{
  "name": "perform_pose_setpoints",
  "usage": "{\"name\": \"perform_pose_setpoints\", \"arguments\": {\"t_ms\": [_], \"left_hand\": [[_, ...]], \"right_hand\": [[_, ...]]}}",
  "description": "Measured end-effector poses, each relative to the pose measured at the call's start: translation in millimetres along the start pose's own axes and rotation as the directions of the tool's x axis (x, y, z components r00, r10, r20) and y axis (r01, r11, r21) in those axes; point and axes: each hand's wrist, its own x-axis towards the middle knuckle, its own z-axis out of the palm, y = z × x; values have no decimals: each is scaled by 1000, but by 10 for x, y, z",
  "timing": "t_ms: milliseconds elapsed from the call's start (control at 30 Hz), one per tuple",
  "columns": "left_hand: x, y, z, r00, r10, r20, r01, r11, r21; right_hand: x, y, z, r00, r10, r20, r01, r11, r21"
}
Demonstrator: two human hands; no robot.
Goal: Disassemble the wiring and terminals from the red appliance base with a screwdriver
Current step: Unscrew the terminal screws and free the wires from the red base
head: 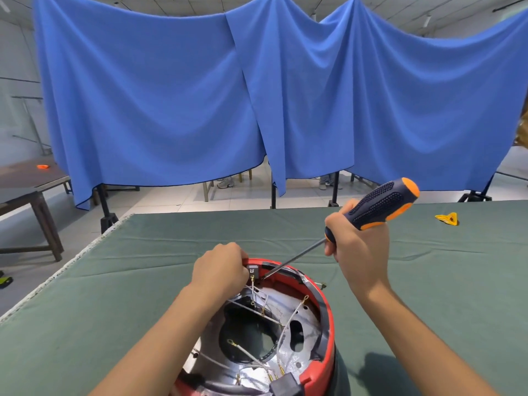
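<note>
The red appliance base (327, 315) lies open side up on the green table cloth, at the bottom centre. Inside it are a silver metal plate, white wires (288, 324) with brass ring terminals, and a black connector block (285, 385) at the near rim. My left hand (221, 267) grips the far rim beside a small grey terminal block (253, 270). My right hand (358, 244) holds a screwdriver (377, 207) with a dark blue and orange handle. Its shaft slants down to the left, and the tip meets the rim just right of the grey block.
The green cloth (143, 281) covers the table, whose left edge runs diagonally. A small yellow object (447, 218) lies far right on the cloth. Blue curtains (257, 95) hang behind the table. Dark wooden tables (31, 192) stand on the left.
</note>
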Motion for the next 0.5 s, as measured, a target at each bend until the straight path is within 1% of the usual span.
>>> {"name": "perform_pose_setpoints", "arguments": {"t_ms": [67,133,167,333,500], "left_hand": [[-77,-60,41,999,13,-34,-15,998,-65],[-116,-130,59,1000,16,-24,-20,988,-153],[-119,-151,59,1000,18,-15,-21,985,-172],[-126,-160,44,1000,5,-18,-9,973,-229],[-135,-155,30,1000,0,-12,-3,974,-228]], "right_hand": [[-24,42,32,1000,8,-11,-8,1000,16],[-40,87,53,1000,18,-25,-17,999,36],[-47,105,62,999,23,-30,-22,999,47],[-78,141,59,998,31,-53,-26,996,87],[-108,147,60,999,25,-47,-21,996,88]]}}
